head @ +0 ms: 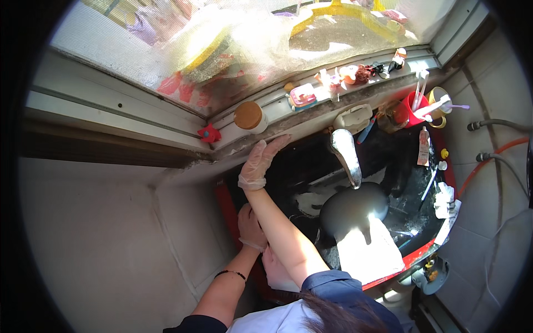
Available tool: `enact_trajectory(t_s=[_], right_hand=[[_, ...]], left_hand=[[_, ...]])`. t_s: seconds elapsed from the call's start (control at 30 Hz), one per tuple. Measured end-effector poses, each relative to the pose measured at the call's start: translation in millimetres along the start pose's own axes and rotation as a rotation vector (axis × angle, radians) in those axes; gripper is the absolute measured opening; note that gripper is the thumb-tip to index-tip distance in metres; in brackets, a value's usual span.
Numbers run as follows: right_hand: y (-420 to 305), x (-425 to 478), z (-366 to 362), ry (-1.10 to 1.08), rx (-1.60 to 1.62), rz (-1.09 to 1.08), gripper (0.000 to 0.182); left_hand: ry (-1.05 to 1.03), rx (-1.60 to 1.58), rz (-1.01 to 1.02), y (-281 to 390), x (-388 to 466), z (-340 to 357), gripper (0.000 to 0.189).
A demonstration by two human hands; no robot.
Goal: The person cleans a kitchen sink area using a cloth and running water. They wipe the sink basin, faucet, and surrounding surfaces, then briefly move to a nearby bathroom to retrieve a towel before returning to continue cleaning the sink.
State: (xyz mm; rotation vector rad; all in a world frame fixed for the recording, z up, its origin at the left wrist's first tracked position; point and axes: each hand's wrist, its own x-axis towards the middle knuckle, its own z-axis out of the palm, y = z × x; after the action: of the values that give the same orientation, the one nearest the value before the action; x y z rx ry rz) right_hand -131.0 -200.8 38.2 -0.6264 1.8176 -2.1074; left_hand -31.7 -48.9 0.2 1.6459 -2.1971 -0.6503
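My right hand (258,162), in a clear disposable glove, reaches over the back left of a black sink countertop (287,166). Its extended fingertips are at the wall below the window sill, and nothing shows in its grasp. Lower down, my left hand (252,227), also gloved, is by the countertop's red left edge (227,200). My right forearm crosses in front of it and hides its fingertips, so whether it holds anything is unclear. A pink item (277,270) sits just below it, partly covered by the same forearm. The chrome faucet (347,158) rises behind the basin (354,208).
A sunlit white cloth (370,254) lies over the front rim. To the right are a red cup (416,108) with toothbrushes, a tube (423,145) and crumpled tissue (444,200). A brown-lidded jar (250,116) and small figurines (354,75) line the sill.
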Motion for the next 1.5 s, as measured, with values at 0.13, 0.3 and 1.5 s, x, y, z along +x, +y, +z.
enact_trajectory(t_s=[0.13, 0.3, 1.5], right_hand=[[30, 50, -21, 0.057, -0.178, -0.089, 0.067], [19, 18, -4, 0.104, 0.024, 0.027, 0.07], [-23, 12, -426, -0.746, -1.328, 0.059, 0.049]], left_hand=[[0.194, 0.16, 0.149, 4, -5, 1, 0.033], [0.147, 0.164, 0.14, 4, -4, -2, 0.034], [0.259, 0.207, 0.237, 4, -9, 8, 0.028]])
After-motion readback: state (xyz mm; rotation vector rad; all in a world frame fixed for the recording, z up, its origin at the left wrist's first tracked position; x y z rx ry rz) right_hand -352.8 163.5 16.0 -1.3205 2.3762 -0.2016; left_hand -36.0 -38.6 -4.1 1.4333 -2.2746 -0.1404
